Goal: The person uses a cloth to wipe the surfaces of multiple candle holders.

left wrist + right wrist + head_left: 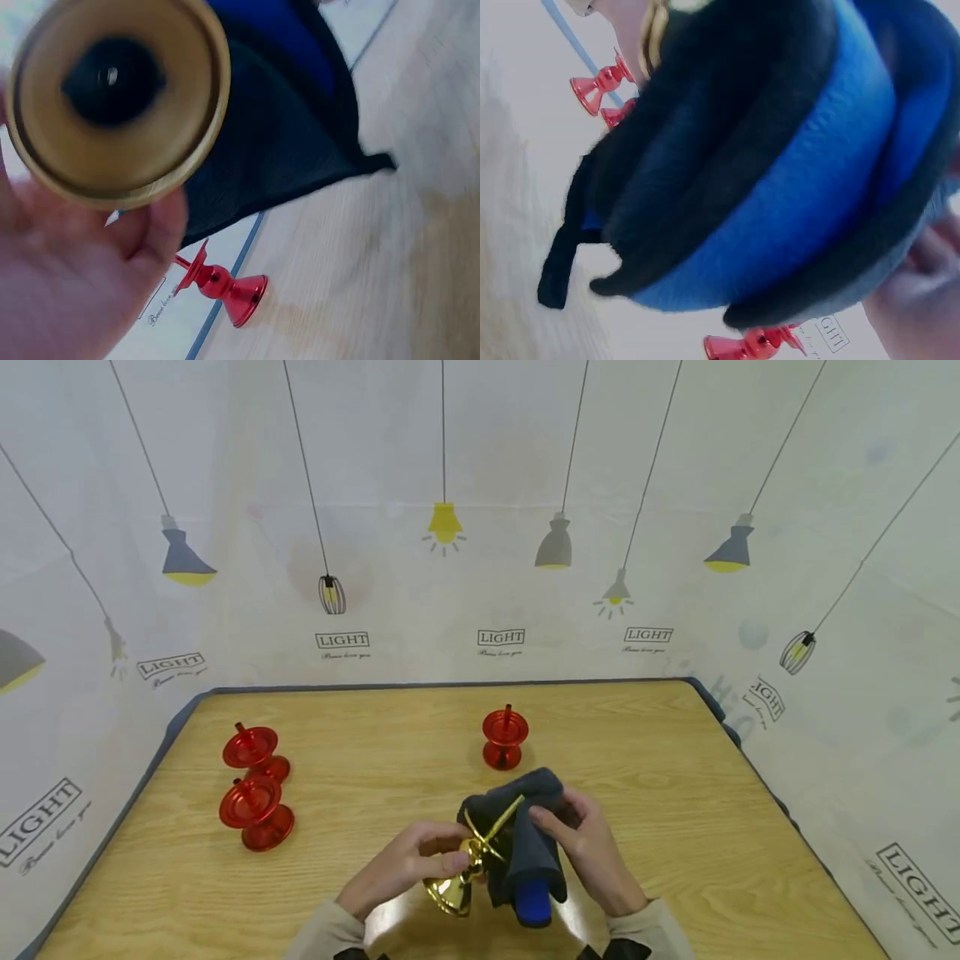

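My left hand [411, 865] grips a shiny gold candle holder [452, 893] by its stem, tilted so that its flared base faces toward me. In the left wrist view the round underside of the base [161, 150] shows, with a dark hollow in its middle. My right hand [596, 856] pinches a folded dark grey cloth [536, 847] with a blue side, thumb on top. The cloth lies against the upper part of the candle holder and partly hides it. In the right wrist view the blue folds [802, 195] cover most of the gold piece.
One red candle holder [504, 753] stands beyond the cloth on the wooden table [375, 752]. Two more, a rear one [251, 747] and a front one [267, 828], stand close together at the left. A curtain [405, 593] printed with lamps borders the table.
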A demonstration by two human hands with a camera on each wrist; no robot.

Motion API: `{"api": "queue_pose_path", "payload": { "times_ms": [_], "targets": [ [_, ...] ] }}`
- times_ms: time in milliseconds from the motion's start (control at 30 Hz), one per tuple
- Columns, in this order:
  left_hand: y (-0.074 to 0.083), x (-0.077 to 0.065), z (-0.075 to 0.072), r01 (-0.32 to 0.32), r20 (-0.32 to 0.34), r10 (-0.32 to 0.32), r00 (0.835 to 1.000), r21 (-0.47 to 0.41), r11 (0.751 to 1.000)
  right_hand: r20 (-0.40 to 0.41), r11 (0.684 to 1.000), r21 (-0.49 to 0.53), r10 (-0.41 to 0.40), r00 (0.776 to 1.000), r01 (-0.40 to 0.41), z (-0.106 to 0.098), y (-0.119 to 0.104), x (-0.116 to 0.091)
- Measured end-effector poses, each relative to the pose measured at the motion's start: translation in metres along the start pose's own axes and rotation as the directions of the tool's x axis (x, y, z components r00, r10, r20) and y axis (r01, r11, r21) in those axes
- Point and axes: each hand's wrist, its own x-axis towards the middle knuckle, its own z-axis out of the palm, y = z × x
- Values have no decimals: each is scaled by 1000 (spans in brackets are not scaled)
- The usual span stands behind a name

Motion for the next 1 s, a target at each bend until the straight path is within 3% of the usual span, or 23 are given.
{"api": "queue_pose_path", "payload": {
  "times_ms": [100, 200, 267, 333, 400, 600, 733, 833, 900, 933, 1000],
  "targets": [
    [-1, 2, 1, 22, -186, -17, 982, 26, 999, -152, 1000, 1, -5, 988, 5, 2, -1, 4],
    [-1, 6, 4, 63, -365, -40, 930, 53, 997, -231, 992, -83, -107, 967, 91, 6, -1, 6],
    [0, 8, 6, 108, -460, -64, 886, 70, 992, -214, 969, -156, -221, 951, 190, 9, 0, 8],
    [2, 11, 9, 136, -515, -66, 855, 98, 986, -154, 920, -243, -349, 924, 307, 14, -1, 11],
    [4, 13, 13, 155, -546, -55, 836, 138, 978, -69, 855, -321, -449, 891, 406, 18, -2, 14],
    [11, 15, 22, 180, -581, -14, 814, 229, 957, 135, 676, -489, -565, 814, 551, 26, -4, 19],
    [14, 13, 25, 179, -576, -4, 818, 248, 952, 165, 602, -527, -620, 767, 600, 30, 0, 20],
    [15, 11, 25, 154, -539, -24, 842, 197, 968, 146, 591, -507, -659, 738, 627, 32, 4, 21],
    [15, 10, 22, 126, -494, -72, 867, 77, 989, 118, 619, -468, -664, 739, 631, 33, 7, 22],
    [15, 11, 20, 103, -452, -94, 887, -4, 995, 99, 642, -444, -658, 747, 625, 33, 8, 21],
    [14, 12, 16, 68, -350, -128, 928, -179, 981, 58, 689, -395, -641, 765, 608, 32, 9, 21]
  ]
}}
